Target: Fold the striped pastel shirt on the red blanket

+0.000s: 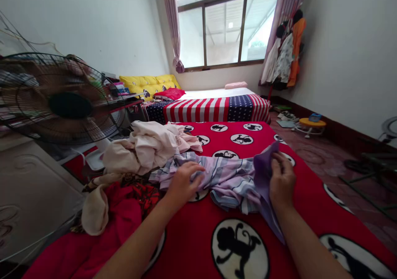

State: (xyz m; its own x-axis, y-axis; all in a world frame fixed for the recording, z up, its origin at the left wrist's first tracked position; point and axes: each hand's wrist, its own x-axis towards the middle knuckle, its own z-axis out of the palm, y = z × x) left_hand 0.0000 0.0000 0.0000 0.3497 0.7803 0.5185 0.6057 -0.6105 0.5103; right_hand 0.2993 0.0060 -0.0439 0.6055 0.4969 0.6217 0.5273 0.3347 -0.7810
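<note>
A light purple and blue striped garment [229, 173] lies crumpled across the red blanket in front of me, with a plain purple part at its right end. My right hand [281, 179] pinches that purple cloth [263, 171] between thumb and fingers and lifts it a little. Over the garment's left part hovers my left hand [185, 181], fingers and thumb apart; whether it touches the fabric I cannot tell. Beyond it sits a heap of cream clothes [149, 144]. Nearer, left of my forearm, are crimson clothes [119, 212] and a beige rounded piece of cloth [95, 210].
The red blanket [192, 237] with monkey prints covers the bed. A large fan [70, 105] stands at the left. Behind is another bed with a flag-patterned cover [198, 109]. On the right floor are an orange-topped stool [312, 122] and a green metal frame [372, 179].
</note>
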